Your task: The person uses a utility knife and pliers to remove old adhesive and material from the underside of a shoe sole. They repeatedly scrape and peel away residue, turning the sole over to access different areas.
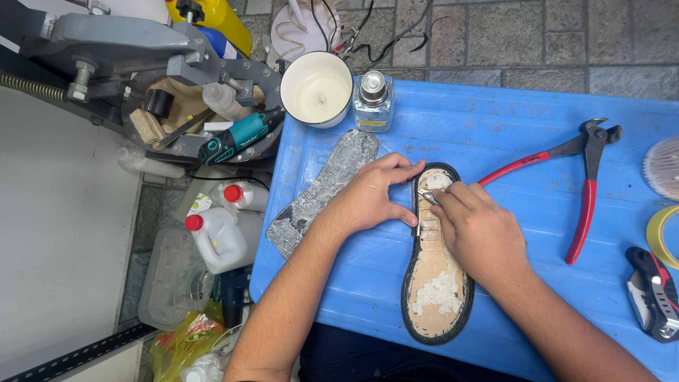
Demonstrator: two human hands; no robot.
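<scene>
covering most of the view, a blue plastic table (495, 127) carried everything the person worked on, with a grey machine (120, 49) standing off its left edge over white jugs with red caps (219, 237). a shoe sole (435, 269) lay lengthwise at the table's middle, its tan inner face up, rimmed in black and patched with white residue (thickest near the heel). just left of it a grey, worn insole (318, 191) rested at a slant, partly under the forearm. the left hand (368, 198) pressed on the sole's left edge, thumb and fingers spread and curved against the rim, holding it flat rather than closed around it. the right hand (481, 230) sat on the sole's upper part, fingers pinched tight on a small metal tool (427, 196) whose tip touched the toe end. red-handled pincers (580, 177) lay well to the right, jaws pointing away. a white cup (316, 88) and a small glass bottle (373, 102) stood together at the far edge, and a folding utility knife (654, 293) and a roll of yellow tape (665, 237) sat at the right border.
</scene>
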